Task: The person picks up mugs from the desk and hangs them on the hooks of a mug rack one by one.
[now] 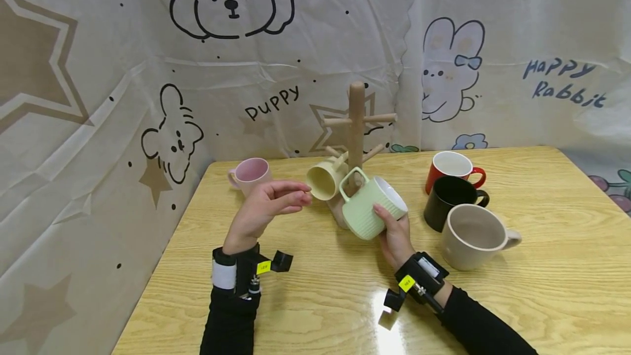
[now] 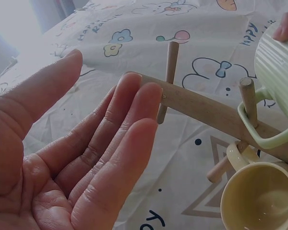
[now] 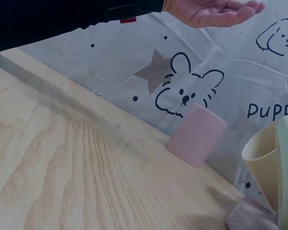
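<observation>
My right hand (image 1: 396,234) grips a ribbed light green mug (image 1: 367,210), tilted with its white inside facing up and right. The green mug's handle loops around a lower peg of the wooden mug rack (image 1: 356,125), as the left wrist view (image 2: 248,103) shows. Beside it a yellow mug (image 1: 322,179) hangs by its handle from another peg, its mouth facing forward and down. My left hand (image 1: 268,204) hovers left of the rack with extended, relaxed fingers and holds nothing.
A pink mug (image 1: 252,173) stands at the back left of the wooden table (image 1: 315,300). At the right stand a red mug (image 1: 451,166), a black mug (image 1: 448,201) and a beige mug (image 1: 473,237) in a row. A printed cloth (image 1: 315,53) hangs behind the table.
</observation>
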Demonstrator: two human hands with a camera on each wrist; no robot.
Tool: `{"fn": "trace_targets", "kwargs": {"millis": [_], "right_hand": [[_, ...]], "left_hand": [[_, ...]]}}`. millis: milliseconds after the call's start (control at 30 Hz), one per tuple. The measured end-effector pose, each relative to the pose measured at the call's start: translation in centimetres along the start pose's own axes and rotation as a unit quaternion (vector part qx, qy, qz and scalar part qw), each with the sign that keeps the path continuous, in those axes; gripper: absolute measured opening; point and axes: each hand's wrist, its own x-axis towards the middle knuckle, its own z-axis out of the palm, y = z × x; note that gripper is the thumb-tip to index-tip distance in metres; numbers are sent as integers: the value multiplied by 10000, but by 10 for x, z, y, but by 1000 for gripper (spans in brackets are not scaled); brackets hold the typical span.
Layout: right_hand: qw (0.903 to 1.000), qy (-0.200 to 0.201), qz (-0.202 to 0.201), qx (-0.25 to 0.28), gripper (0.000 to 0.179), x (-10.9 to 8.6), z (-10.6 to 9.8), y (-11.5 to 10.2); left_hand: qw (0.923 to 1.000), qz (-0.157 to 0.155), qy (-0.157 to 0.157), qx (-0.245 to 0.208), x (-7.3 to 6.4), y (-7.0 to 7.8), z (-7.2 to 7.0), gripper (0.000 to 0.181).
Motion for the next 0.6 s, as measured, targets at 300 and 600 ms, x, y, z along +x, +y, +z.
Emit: {"fn": "trace_targets", "kwargs": {"millis": [300,600], "right_hand": [[9995,93,253,142,41,4,-1,8],[9976,-80,533,424,32,3,-3,11]], "left_hand": [[10000,-14,-14,32,1,-1,0,37],[10000,5,-77,-5,2,-2,1,37]]}}
